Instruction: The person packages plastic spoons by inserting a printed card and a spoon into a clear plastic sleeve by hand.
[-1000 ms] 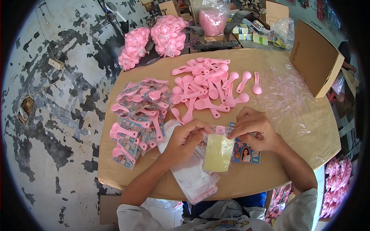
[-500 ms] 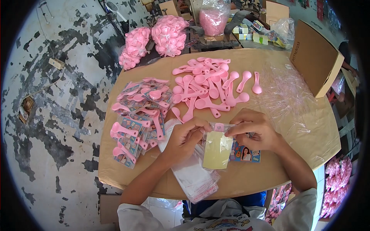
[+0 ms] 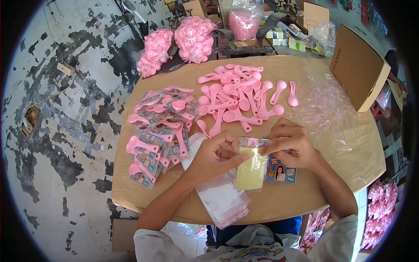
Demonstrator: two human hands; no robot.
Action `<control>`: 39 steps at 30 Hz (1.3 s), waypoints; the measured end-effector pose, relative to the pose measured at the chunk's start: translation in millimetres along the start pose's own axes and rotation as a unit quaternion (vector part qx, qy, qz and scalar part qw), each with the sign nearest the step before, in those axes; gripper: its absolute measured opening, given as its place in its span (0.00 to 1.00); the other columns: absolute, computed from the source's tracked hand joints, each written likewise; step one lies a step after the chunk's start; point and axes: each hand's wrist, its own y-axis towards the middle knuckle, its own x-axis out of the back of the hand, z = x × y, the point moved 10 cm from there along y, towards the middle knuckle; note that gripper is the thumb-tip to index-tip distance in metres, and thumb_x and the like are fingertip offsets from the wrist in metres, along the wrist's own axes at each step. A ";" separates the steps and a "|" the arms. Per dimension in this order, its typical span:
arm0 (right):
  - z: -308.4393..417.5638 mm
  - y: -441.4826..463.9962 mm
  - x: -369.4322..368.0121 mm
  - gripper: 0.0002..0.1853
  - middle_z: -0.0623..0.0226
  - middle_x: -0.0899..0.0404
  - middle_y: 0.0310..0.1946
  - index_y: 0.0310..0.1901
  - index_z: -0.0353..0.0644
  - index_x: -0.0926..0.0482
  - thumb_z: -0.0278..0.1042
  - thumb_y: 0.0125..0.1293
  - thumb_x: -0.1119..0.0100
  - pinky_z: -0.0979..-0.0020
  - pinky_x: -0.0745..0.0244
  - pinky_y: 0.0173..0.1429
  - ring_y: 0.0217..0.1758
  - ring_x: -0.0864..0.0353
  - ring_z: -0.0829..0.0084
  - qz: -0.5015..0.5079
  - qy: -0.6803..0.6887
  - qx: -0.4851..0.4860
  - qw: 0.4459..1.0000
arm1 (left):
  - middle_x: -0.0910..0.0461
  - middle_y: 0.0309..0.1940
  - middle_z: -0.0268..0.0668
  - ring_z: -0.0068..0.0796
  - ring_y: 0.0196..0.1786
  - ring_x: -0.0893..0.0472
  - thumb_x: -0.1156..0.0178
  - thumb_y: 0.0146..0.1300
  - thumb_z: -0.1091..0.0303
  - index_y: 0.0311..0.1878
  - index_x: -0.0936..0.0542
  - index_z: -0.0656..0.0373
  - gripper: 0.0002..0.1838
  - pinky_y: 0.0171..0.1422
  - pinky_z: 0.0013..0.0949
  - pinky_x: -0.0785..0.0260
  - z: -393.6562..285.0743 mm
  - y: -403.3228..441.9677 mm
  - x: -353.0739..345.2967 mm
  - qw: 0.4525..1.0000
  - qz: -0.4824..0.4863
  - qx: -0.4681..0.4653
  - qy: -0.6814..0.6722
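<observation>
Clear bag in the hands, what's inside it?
The clear bag holds a yellow sheet; a pink tip shows above it. Whatever's behind the sheet is covered.

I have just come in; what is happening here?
A person's left hand and right hand hold a small, clear plastic bag with a pale yellow rectangular card inside. Flat, clear plastic bags lie nearby. Beyond the hands lies a heap of loose pink plastic spoons; to its left, a pile of clear packets with pink spoons and blue printed cards.

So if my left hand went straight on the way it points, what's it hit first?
The clear bag around the yellow card, seemingly against your left hand; then likely your right hand, though depth is unclear.
</observation>
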 end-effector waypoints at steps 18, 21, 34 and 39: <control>9.0 -7.7 -91.5 0.16 0.68 0.17 0.26 0.31 0.44 0.18 0.51 0.59 0.35 0.57 0.38 0.56 0.35 0.21 0.65 0.239 -0.129 -0.269 0.924 | 0.17 0.39 0.37 0.35 0.46 0.19 0.31 0.50 0.78 0.40 0.19 0.62 0.12 0.54 0.35 0.30 -126.9 -46.9 130.0 0.771 -0.217 -0.256 0.541; 3.9 -13.5 -90.2 0.13 0.67 0.17 0.25 0.32 0.43 0.18 0.45 0.62 0.37 0.57 0.39 0.55 0.33 0.19 0.64 0.211 -0.065 -0.279 0.934 | 0.17 0.42 0.38 0.38 0.48 0.20 0.30 0.51 0.76 0.42 0.18 0.60 0.14 0.56 0.37 0.31 -111.9 -56.7 97.8 0.902 -0.107 -0.141 0.394; -7.9 -12.5 -64.2 0.09 0.55 0.17 0.28 0.37 0.40 0.16 0.33 0.64 0.44 0.56 0.28 0.43 0.31 0.18 0.54 0.135 -0.003 -0.265 0.955 | 0.22 0.55 0.39 0.44 0.64 0.28 0.28 0.47 0.69 0.37 0.17 0.57 0.13 0.72 0.51 0.40 -12.2 -107.2 -22.1 0.938 0.045 -0.163 0.303; 6.2 -13.1 -71.2 0.10 0.58 0.18 0.32 0.39 0.42 0.16 0.34 0.65 0.46 0.55 0.34 0.51 0.42 0.21 0.56 0.159 -0.090 -0.216 0.959 | 0.22 0.52 0.38 0.42 0.59 0.25 0.28 0.49 0.64 0.43 0.18 0.55 0.17 0.65 0.49 0.35 -27.8 -128.4 5.5 0.912 -0.152 -0.211 0.317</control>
